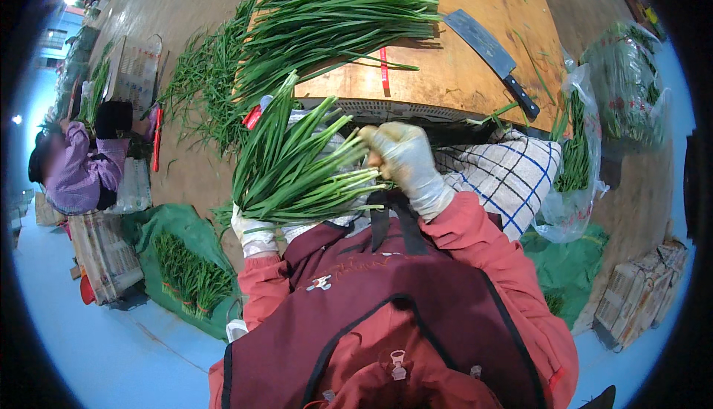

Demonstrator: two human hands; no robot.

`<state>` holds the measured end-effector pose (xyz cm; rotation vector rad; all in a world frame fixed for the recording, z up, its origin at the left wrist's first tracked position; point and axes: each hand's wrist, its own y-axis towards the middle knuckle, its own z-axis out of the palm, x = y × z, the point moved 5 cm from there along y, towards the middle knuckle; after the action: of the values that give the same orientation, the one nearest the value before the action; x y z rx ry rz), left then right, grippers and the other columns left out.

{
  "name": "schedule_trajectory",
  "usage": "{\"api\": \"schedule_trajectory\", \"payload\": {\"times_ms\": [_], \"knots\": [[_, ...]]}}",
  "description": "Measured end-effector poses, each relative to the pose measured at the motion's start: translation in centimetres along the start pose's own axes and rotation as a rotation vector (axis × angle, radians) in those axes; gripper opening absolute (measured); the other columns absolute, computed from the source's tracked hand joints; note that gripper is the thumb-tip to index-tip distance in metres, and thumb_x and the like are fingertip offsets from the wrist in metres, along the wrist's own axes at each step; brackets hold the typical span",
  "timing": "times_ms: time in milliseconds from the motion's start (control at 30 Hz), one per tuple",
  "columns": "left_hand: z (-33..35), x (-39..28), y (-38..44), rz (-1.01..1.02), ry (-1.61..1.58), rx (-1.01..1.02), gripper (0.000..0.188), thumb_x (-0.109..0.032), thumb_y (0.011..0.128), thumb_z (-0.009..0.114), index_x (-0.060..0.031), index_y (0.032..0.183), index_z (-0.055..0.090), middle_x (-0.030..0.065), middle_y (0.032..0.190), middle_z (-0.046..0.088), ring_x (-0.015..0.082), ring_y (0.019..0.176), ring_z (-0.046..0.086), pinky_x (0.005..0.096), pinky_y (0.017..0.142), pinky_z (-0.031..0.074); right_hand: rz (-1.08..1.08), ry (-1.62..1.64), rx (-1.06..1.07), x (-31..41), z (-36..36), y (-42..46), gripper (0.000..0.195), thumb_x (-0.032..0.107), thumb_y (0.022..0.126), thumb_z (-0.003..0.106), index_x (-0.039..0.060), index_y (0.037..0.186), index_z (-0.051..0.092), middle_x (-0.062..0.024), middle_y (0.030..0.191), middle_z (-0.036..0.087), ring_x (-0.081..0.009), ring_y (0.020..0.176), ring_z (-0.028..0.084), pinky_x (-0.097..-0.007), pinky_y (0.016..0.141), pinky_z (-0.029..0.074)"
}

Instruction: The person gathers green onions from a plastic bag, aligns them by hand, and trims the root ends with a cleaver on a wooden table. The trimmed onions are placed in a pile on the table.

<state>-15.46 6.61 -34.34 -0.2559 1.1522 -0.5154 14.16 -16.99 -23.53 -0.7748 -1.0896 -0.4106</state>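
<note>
My left hand point(255, 235), in a whitish glove, grips a loose bunch of garlic chives point(301, 169) from below, in front of my apron. The leaves fan upward and the pale stem ends point right. My right hand point(404, 158), in a stained whitish glove, has its fingers curled in at those stem ends and pinches some of them; the stems there are blurred. Beyond my hands, a larger pile of chives point(345, 16) lies on a wooden board point(462, 91), across a red strap point(384, 72). A cleaver point(490, 47) with a black handle rests at the board's right.
Loose chive leaves point(209, 74) litter the floor left of the board. A checked cloth point(501, 175) covers my lap's right side. Bagged chives point(576, 147) stand at right, and tied bunches point(192, 275) lie on green sheeting at left. Another person point(83, 164) sits far left near crates point(103, 253).
</note>
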Motion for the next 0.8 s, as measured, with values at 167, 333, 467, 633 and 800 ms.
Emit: {"api": "schedule_trajectory", "payload": {"times_ms": [167, 333, 467, 633, 800], "knots": [[0.6, 0.2, 0.0, -0.113, -0.135, 0.109, 0.043, -0.031, 0.104, 0.044, -0.0018, 0.130, 0.061, 0.0200, 0.126, 0.066, 0.0386, 0.110, 0.065, 0.0560, 0.096, 0.053, -0.276, -0.271, 0.069, 4.1, -0.5, -1.9, 0.015, 0.013, 0.090, 0.070, 0.0025, 0.080, 0.069, -0.0041, 0.074, 0.067, -0.0107, 0.058, 0.058, -0.0260, 0.053, 0.044], [1.0, -0.1, -0.7, -0.063, -0.102, 0.024, 0.043, -0.033, 0.104, 0.044, -0.0026, 0.127, 0.063, 0.0181, 0.124, 0.067, 0.0379, 0.106, 0.066, 0.0532, 0.094, 0.054, -0.763, -0.968, 0.179, 2.6, 4.1, -4.0, 0.034, 0.042, 0.077, 0.075, 0.0084, 0.074, 0.070, -0.0102, 0.074, 0.064, -0.0294, 0.077, 0.063, -0.0443, 0.067, 0.044], [2.0, -1.1, -1.7, 0.003, 0.056, 0.047, 0.046, -0.037, 0.102, 0.045, -0.0027, 0.125, 0.064, 0.0179, 0.123, 0.067, 0.0381, 0.106, 0.066, 0.0537, 0.096, 0.052, -0.679, -1.394, 0.071, 0.3, 5.2, -3.5, 0.036, 0.045, 0.076, 0.074, 0.0106, 0.065, 0.070, -0.0101, 0.064, 0.063, -0.0295, 0.066, 0.063, -0.0426, 0.062, 0.041], [2.3, -1.3, -2.1, -0.027, -0.129, -0.038, 0.045, -0.036, 0.102, 0.045, -0.0007, 0.121, 0.066, 0.0200, 0.122, 0.068, 0.0389, 0.110, 0.064, 0.0547, 0.101, 0.050, -0.560, -1.358, 0.206, -1.9, 5.7, -3.0, 0.042, 0.047, 0.082, 0.069, 0.0079, 0.069, 0.075, -0.0134, 0.064, 0.067, -0.0314, 0.062, 0.067, -0.0451, 0.058, 0.049], [3.0, -1.3, -2.1, -0.053, -0.220, 0.152, 0.043, -0.035, 0.104, 0.044, -0.0002, 0.118, 0.066, 0.0182, 0.118, 0.069, 0.0356, 0.104, 0.066, 0.0520, 0.096, 0.053, -0.384, -1.011, 0.172, -6.0, 4.8, -1.1, 0.035, 0.042, 0.087, 0.064, 0.0101, 0.080, 0.076, -0.0146, 0.079, 0.071, -0.0341, 0.077, 0.068, -0.0451, 0.071, 0.053]]}}
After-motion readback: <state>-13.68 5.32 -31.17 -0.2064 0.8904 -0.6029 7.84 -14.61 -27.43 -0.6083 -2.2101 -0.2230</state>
